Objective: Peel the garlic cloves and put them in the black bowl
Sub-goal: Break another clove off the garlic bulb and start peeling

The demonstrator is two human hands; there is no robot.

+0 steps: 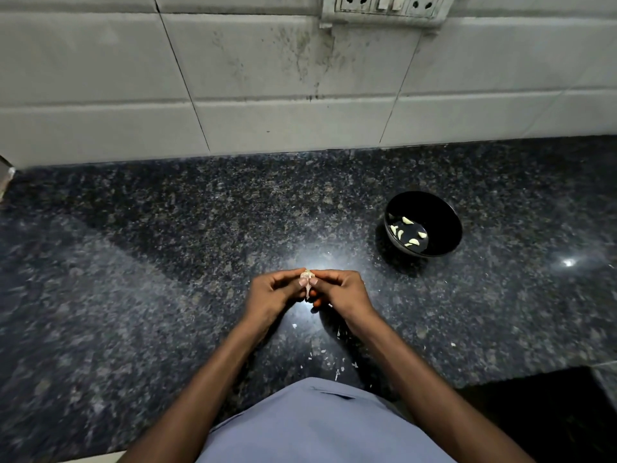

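A small garlic clove (306, 281) with its papery skin on sits between the two hands, held up above the worktop (167, 262). The left hand (272, 294) pinches it from one side with curled fingers (289, 275), and the right hand (340, 289) pinches it from the other side, so both hands are grasping the clove. The fingertips of both hands meet at the clove. A thin bit of skin hangs down from it.

The black bowl (447, 225) stands on the worktop, away from the clove on the right hand's side and a little closer to the wall. It holds several peeled cloves (406, 220), pale and curved, lying on its bottom. Between the clove and the bowl there is bare dark stone. On the left hand's side of the clove the worktop runs wide and bare.

Small white skin flakes (337, 374) lie on the worktop below the clove, near the person's body. The tiled wall (267, 111) rises behind the clove, well apart from it, with a switch plate (387, 5) high up.

Both forearms reach forward from the body and come together at the clove. A blue shirt (317, 426) shows at the bottom.
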